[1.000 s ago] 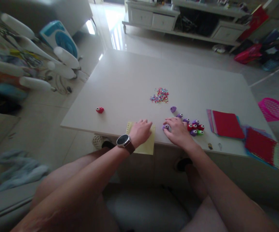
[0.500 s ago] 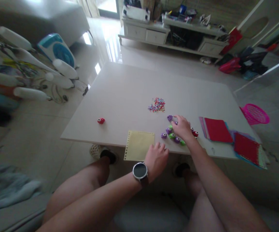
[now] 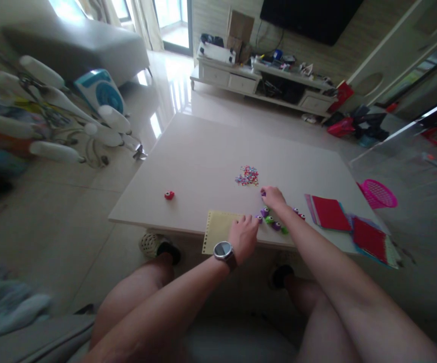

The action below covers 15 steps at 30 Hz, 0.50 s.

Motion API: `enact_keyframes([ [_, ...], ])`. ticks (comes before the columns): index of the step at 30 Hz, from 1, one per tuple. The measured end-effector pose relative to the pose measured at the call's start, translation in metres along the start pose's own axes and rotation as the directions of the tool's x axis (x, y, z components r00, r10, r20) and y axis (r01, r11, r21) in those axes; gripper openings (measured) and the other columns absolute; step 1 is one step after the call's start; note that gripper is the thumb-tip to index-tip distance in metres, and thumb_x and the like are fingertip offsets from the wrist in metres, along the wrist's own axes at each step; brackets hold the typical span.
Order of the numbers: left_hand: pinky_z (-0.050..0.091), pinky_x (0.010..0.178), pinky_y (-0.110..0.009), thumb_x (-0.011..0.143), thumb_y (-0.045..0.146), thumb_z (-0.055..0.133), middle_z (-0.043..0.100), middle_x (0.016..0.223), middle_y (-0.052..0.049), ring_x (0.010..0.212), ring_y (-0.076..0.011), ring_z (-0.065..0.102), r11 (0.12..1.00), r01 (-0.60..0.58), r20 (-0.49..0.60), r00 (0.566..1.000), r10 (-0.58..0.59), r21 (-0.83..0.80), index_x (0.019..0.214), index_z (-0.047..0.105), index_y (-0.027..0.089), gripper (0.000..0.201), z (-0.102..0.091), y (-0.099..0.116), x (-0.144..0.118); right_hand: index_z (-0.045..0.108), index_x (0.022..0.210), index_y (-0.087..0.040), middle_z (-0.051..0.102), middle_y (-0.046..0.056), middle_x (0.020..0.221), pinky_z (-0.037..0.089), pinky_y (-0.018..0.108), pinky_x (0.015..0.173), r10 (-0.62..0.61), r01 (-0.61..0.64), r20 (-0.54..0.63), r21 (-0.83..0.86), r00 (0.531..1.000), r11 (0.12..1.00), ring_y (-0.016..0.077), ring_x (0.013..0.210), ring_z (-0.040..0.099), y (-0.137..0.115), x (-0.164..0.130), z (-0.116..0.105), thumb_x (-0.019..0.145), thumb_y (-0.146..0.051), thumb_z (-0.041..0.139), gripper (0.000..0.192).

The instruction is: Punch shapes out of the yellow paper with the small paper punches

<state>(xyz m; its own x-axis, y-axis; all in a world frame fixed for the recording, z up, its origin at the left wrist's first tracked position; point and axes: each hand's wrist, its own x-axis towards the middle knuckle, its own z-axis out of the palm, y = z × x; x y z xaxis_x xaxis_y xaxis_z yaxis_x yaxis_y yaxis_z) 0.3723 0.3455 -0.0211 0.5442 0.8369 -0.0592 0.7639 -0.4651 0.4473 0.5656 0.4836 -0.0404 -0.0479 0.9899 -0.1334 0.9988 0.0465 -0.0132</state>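
Yellow paper (image 3: 218,229) lies at the near edge of the pale bench (image 3: 203,156), hanging a bit over the side, with a row of tiny holes along its left and top edges. The left hand (image 3: 244,237), watch (image 3: 224,250) on the wrist, rests on the sheet's right part, fingers loosely curled and pressing down on it, so it's not really clenched around anything, more pinning the paper flat.

The right hand (image 3: 273,197) reaches further out, to the top of a little cluster of punches (image 3: 273,222), purple, green and red ones. Its fingertips sit on a purple punch (image 3: 263,192) at the far end of the bunch; whether that grip is actually closed around it or just touching, can't tell, it's too small. The other punches lie just beside the wrist and forearm, right next to the paper's corner.

Past the hand there's a small heap of confetti (image 3: 248,175), well clear of the paper. One lone red punch (image 3: 169,195) sits off to the left by itself. On the right of the bench are stacks of red sheets (image 3: 330,213), and a pink basket (image 3: 379,194) on the floor beyond the corner.
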Motion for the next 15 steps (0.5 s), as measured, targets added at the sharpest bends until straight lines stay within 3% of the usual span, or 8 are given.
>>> enact_keyframes([
  [4, 0.05, 0.093, -0.037, 0.094, 0.007, 0.045, 0.062, 0.126, -0.012, 0.116, -0.0239, 0.055, 0.998, 0.022, -0.049, 0.998, -0.025, -0.066, 0.123, 0.056, 0.02, 0.034, 0.004, -0.006, 0.024, 0.075, 0.102, -0.012, 0.065, 0.014, 0.115, 0.043, 0.033, 0.101, -0.069, 0.07, -0.063, 0.017, 0.996, 0.997, 0.0239, 0.113, 0.054, 0.001, -0.002, 0.0, 0.085, -0.012, 0.068, 0.018],
  [9, 0.049, 0.09, -0.037, 0.099, 0.01, 0.041, 0.063, 0.121, -0.012, 0.113, -0.0242, 0.056, 0.998, -0.004, -0.025, 1.0, 0.002, -0.055, 0.122, 0.058, 0.02, 0.03, 0.017, -0.001, 0.044, 0.076, 0.093, -0.012, 0.062, 0.009, 0.103, 0.046, 0.03, 0.098, -0.085, 0.092, -0.068, 0.108, 0.994, 0.99, 0.0192, 0.1, 0.058, 0.002, -0.002, 0.008, 0.084, -0.016, 0.074, 0.01],
  [12, 0.049, 0.088, -0.037, 0.1, 0.011, 0.041, 0.065, 0.118, -0.012, 0.111, -0.0243, 0.057, 0.999, -0.009, -0.024, 1.0, 0.008, -0.035, 0.12, 0.06, 0.019, 0.029, 0.024, 0.0, 0.052, 0.076, 0.104, -0.013, 0.061, 0.01, 0.108, 0.045, 0.033, 0.101, -0.091, 0.103, -0.09, 0.134, 0.992, 0.986, 0.0203, 0.105, 0.058, 0.003, -0.011, 0.004, 0.087, -0.019, 0.071, 0.019],
  [15, 0.048, 0.088, -0.036, 0.101, 0.014, 0.043, 0.066, 0.116, -0.01, 0.11, -0.0234, 0.059, 0.999, -0.023, -0.052, 0.998, 0.021, -0.036, 0.116, 0.061, 0.02, 0.024, 0.026, -0.002, 0.057, 0.072, 0.116, -0.012, 0.06, 0.012, 0.112, 0.045, 0.035, 0.105, -0.084, 0.123, -0.195, 0.202, 0.977, 0.972, 0.0225, 0.11, 0.058, 0.002, -0.039, -0.014, 0.09, -0.019, 0.065, 0.029],
])
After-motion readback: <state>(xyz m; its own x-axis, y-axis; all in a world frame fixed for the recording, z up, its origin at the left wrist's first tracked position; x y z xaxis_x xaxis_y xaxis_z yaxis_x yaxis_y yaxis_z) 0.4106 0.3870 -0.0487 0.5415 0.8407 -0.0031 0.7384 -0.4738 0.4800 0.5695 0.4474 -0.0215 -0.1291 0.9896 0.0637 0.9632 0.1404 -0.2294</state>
